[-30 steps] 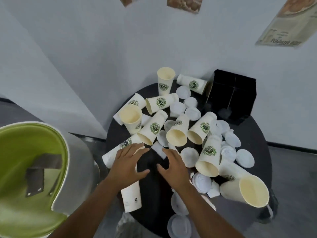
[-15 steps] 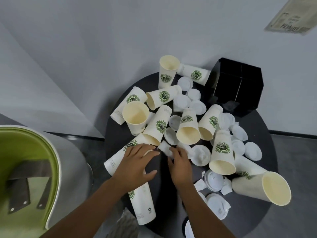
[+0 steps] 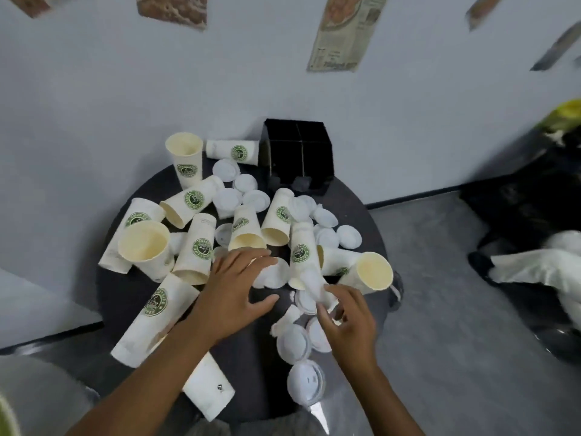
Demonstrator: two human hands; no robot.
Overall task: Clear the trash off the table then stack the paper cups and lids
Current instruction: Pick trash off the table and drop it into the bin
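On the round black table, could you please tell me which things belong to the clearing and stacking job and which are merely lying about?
Job:
- white paper cups with green logos
- white plastic lids
- crumpled white paper scrap, pinched by the right hand
- left hand

Lying about:
- black divided organiser box
- posters on the wall
- black bag on the floor

A round dark table [image 3: 358, 209] is set against a pale wall. Tall white paper cups with green logos [image 3: 193, 199] are strewn across it (most tipped over, a few upright), mixed with flat white plastic lids [image 3: 349, 236] and scraps of crumpled white paper [image 3: 284, 320]. A black open-fronted organiser box [image 3: 298, 155] is placed at the far edge.
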